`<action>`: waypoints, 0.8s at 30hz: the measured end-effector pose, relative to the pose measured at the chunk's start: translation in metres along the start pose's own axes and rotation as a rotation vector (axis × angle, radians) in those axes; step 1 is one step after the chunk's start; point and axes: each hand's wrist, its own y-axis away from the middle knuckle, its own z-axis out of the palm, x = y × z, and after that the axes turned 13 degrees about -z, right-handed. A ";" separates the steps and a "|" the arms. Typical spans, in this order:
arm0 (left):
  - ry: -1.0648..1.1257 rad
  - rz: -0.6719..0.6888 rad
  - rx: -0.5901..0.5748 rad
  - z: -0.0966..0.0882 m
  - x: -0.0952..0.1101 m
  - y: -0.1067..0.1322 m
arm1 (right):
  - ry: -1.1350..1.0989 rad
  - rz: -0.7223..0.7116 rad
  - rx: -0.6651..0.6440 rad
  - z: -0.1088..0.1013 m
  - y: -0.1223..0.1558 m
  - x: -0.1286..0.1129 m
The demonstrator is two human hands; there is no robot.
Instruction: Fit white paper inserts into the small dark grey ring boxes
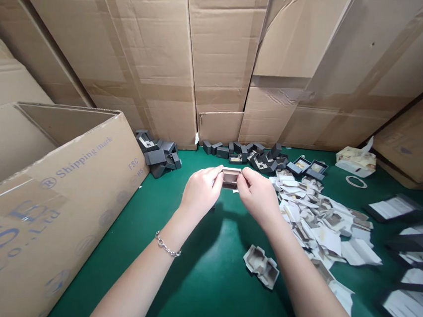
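Fingers (pixel 215 174) of left hand (pixel 201 191) and right hand (pixel 258 195) pinch a small grey box (pixel 231 179) by its ends above mid-tabletop (pixel 200 277); it seems light and stiff, best gripped by its side walls.

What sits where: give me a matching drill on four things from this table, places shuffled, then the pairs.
Things
1 small brown box
2 open carton
3 heap of white cards
4 grey moulded insert

Places
A alone on the green table, apart from the heap
B along the table's left side
C pinched between left hand and right hand
D spread to the right of both hands

Pairs: 1-C, 2-B, 3-D, 4-A
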 end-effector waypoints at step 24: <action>0.027 0.102 -0.108 -0.001 -0.002 0.003 | -0.009 -0.073 -0.006 -0.003 0.001 0.000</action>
